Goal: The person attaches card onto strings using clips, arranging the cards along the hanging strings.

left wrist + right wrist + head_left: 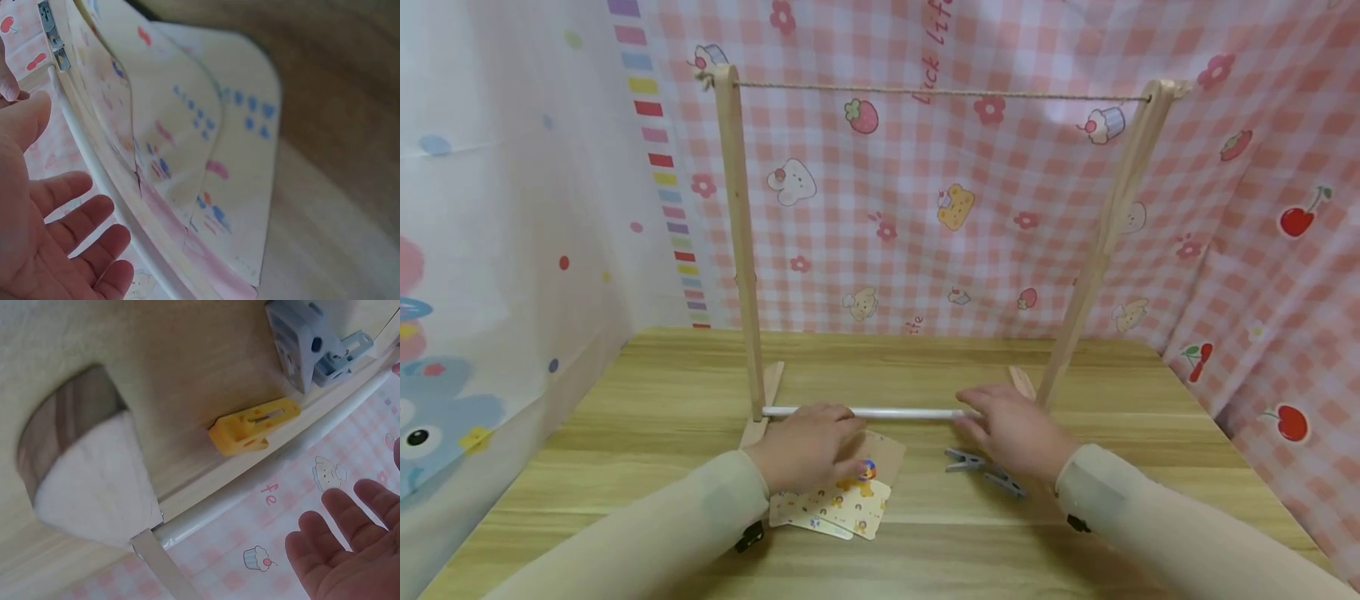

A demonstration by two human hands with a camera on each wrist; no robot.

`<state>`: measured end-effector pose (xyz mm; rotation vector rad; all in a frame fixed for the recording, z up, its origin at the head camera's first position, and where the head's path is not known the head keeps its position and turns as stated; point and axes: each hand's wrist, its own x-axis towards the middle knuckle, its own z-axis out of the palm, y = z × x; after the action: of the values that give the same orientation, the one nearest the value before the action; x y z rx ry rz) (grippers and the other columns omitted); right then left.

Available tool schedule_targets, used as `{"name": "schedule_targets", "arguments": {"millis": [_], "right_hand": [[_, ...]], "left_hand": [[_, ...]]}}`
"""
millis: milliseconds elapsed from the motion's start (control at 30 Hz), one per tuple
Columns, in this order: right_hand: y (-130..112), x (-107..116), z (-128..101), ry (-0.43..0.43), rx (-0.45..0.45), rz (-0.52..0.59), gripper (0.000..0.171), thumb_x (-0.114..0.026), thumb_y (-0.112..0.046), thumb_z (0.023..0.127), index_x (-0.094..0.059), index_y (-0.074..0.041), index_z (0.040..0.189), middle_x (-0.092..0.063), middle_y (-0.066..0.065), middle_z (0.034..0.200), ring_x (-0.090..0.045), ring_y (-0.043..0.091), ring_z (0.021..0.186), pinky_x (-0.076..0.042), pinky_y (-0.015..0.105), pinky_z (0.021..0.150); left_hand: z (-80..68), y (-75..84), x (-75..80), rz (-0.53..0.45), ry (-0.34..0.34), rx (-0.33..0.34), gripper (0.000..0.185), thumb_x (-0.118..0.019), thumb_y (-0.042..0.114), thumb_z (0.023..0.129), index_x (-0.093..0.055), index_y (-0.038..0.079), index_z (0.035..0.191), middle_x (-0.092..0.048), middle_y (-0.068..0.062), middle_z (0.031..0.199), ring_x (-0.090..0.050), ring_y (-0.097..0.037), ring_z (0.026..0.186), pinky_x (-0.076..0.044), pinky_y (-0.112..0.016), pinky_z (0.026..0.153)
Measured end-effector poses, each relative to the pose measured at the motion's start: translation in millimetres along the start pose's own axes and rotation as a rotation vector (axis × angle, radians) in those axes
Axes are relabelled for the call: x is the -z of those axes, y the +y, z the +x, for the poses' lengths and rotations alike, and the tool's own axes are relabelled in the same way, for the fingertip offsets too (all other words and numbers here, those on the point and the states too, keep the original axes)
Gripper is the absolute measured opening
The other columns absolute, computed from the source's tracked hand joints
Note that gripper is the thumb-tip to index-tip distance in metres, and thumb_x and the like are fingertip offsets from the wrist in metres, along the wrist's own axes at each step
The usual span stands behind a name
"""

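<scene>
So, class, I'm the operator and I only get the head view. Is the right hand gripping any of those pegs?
Observer: No. The right wrist view shows the right hand open, with straight fingers holding nothing.
Operator: I count two grey pegs. Any more?
Observer: Yes, one yellow peg lies on the table beside the white rod. The hand hides it from you.
Operator: And the left hand?
Observer: The left wrist view shows the left hand open too. Its palm is bare and it grips none of the cards.
</scene>
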<state>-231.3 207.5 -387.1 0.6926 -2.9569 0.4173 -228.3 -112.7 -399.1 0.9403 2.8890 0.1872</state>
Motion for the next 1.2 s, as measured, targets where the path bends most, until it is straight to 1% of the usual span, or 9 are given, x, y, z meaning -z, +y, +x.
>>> {"name": "schedule_targets", "arguments": {"millis": [233,400,600,833,867,967,1067,1133,1200], "right_hand": [[0,-8,0,-0.006,0.045,-0.02,0.043,-0.071,-0.034,0.102,-0.068,-0.007,0.136,-0.068,0.015,0.137,-0.061,0.037,0.131,-0.051,0.057,0.111],[-1,-12,-1,-0.013,0.115,-0.039,0.038,-0.075,-0.032,0.099,-0.073,-0.008,0.129,-0.072,0.011,0.127,-0.066,0.031,0.121,-0.057,0.051,0.103],[-1,-16,-3,-0.066,0.182,-0.037,0.037,-0.078,-0.032,0.097,-0.075,-0.008,0.125,-0.072,0.003,0.115,-0.067,0.02,0.106,-0.06,0.04,0.09],[-2,-15,-4,-0.12,0.237,-0.063,0.034,-0.081,-0.034,0.094,-0.076,-0.012,0.119,-0.072,-0.001,0.11,-0.066,0.016,0.099,-0.059,0.037,0.085],[-2,-15,-4,-0.124,0.238,-0.068,0.033,-0.081,-0.034,0.094,-0.076,-0.013,0.119,-0.072,-0.002,0.109,-0.066,0.015,0.099,-0.059,0.039,0.089],[-1,-17,-3,-0.133,0.238,-0.078,0.03,-0.081,-0.034,0.094,-0.076,-0.015,0.116,-0.071,-0.004,0.107,-0.065,0.014,0.098,-0.058,0.041,0.092],[0,-19,-3,-0.139,0.239,-0.086,0.029,-0.082,-0.032,0.093,-0.076,-0.015,0.116,-0.07,-0.005,0.105,-0.065,0.013,0.098,-0.058,0.039,0.092],[0,-20,-2,-0.147,0.242,-0.084,0.028,-0.082,-0.031,0.093,-0.076,-0.015,0.115,-0.07,-0.005,0.104,-0.063,0.011,0.096,-0.057,0.035,0.083],[1,-21,-2,-0.152,0.248,-0.086,0.026,-0.082,-0.03,0.093,-0.076,-0.015,0.114,-0.069,-0.006,0.102,-0.062,0.009,0.093,-0.056,0.032,0.08]], "left_hand": [[-3.2,2.0,0.6,0.025,-0.04,-0.031,0.059,-0.061,0.058,0.101,-0.064,0.016,0.142,-0.058,-0.006,0.153,-0.053,-0.03,0.143,-0.038,-0.051,0.125],[-3.8,1.5,-1.8,0.042,-0.063,-0.022,0.062,-0.06,0.059,0.102,-0.062,0.015,0.146,-0.055,-0.008,0.156,-0.049,-0.031,0.147,-0.035,-0.051,0.127],[-3.0,0.1,-4.9,0.037,-0.066,-0.032,0.056,-0.064,0.054,0.101,-0.064,0.015,0.142,-0.056,-0.008,0.155,-0.049,-0.031,0.148,-0.034,-0.052,0.127],[-1.7,1.3,-4.9,0.028,-0.082,-0.032,0.047,-0.069,0.054,0.099,-0.068,0.018,0.128,-0.064,-0.004,0.14,-0.057,-0.027,0.137,-0.041,-0.048,0.123],[-1.5,1.3,-4.9,0.024,-0.083,-0.027,0.047,-0.069,0.054,0.098,-0.067,0.018,0.128,-0.065,-0.003,0.138,-0.058,-0.026,0.136,-0.042,-0.048,0.123],[-1.5,1.5,-3.6,0.0,-0.086,-0.017,0.052,-0.07,0.055,0.097,-0.065,0.016,0.132,-0.066,-0.001,0.135,-0.06,-0.025,0.133,-0.043,-0.047,0.122],[-1.8,1.5,-1.4,-0.017,-0.089,-0.01,0.064,-0.071,0.057,0.096,-0.059,0.014,0.143,-0.064,-0.003,0.143,-0.058,-0.026,0.138,-0.041,-0.048,0.123],[-2.2,1.7,0.2,-0.026,-0.099,-0.004,0.072,-0.072,0.059,0.094,-0.055,0.014,0.148,-0.06,-0.004,0.15,-0.054,-0.028,0.143,-0.039,-0.049,0.125],[-2.5,1.9,1.4,-0.027,-0.108,-0.003,0.078,-0.073,0.06,0.093,-0.053,0.014,0.152,-0.056,-0.005,0.155,-0.051,-0.03,0.146,-0.036,-0.05,0.126]]}}
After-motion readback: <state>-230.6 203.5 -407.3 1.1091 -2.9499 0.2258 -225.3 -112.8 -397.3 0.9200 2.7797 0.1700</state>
